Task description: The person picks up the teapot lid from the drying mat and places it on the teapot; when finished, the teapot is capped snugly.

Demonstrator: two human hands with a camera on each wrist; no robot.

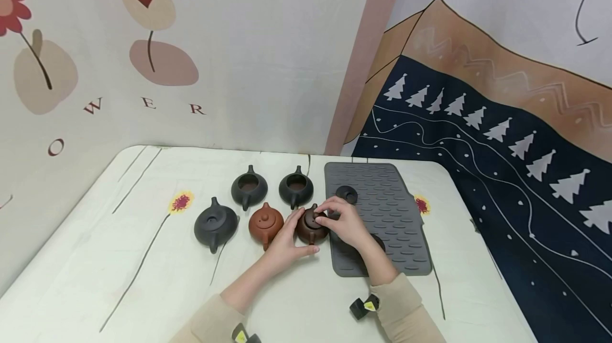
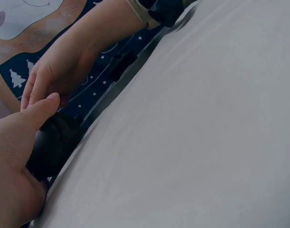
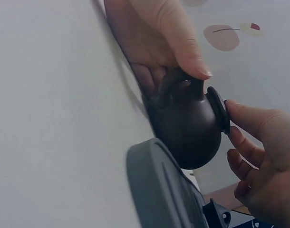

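Tree-patterned fabric (image 1: 478, 154) — navy and tan — hangs beside a flower-printed tablecloth (image 1: 164, 279).

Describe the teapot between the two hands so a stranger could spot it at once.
On the white table, find the grey mat. At its left edge, the left hand holds a dark brown teapot while the right hand touches its lid. Its deep brown colour sets it apart from the reddish-orange teapot on its left and the black, lidless pot behind it.

Dark brown is shown by the held teapot (image 1: 312, 234) and, apparently, its half-hidden lid (image 3: 219, 109); the grey mat (image 1: 387, 210) is dash-patterned, the pale tablecloth (image 1: 162, 284) flower-printed.
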